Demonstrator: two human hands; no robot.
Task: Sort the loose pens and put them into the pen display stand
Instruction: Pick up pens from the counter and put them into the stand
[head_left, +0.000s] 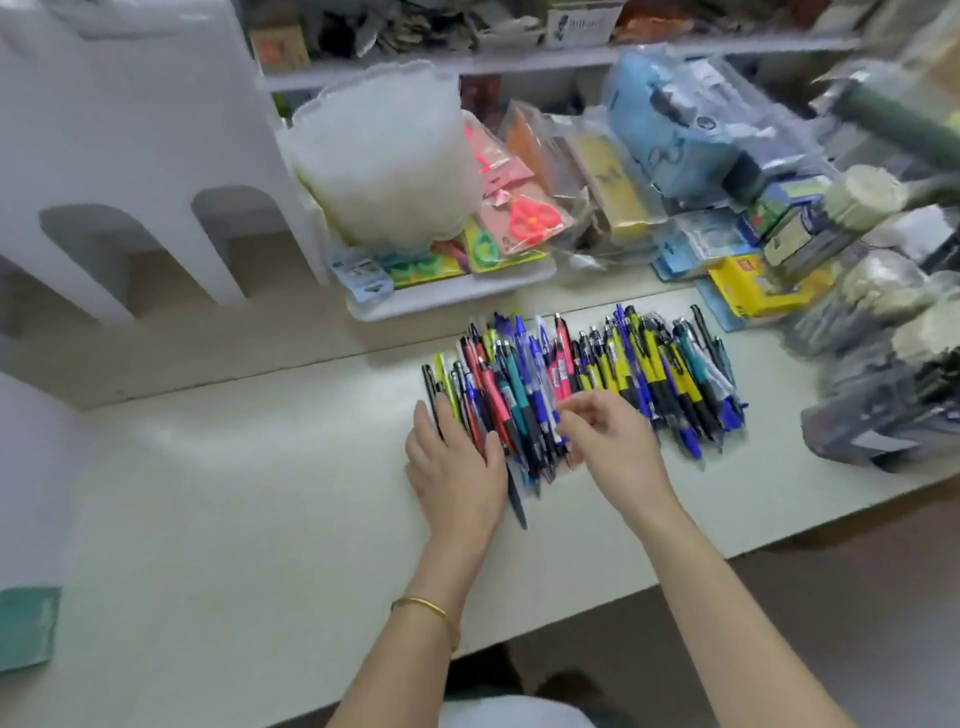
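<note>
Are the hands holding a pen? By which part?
The left hand lies flat on the pen pile, holding nothing. The right hand curls its fingers over the pens; whether it pinches one cannot be told.

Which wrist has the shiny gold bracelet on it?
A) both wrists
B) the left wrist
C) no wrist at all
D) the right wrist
B: the thin gold bracelet circles the wrist below the left hand, which rests on the near edge of the pile of colourful plastic pens, while the wrist of the right hand is bare.
</note>
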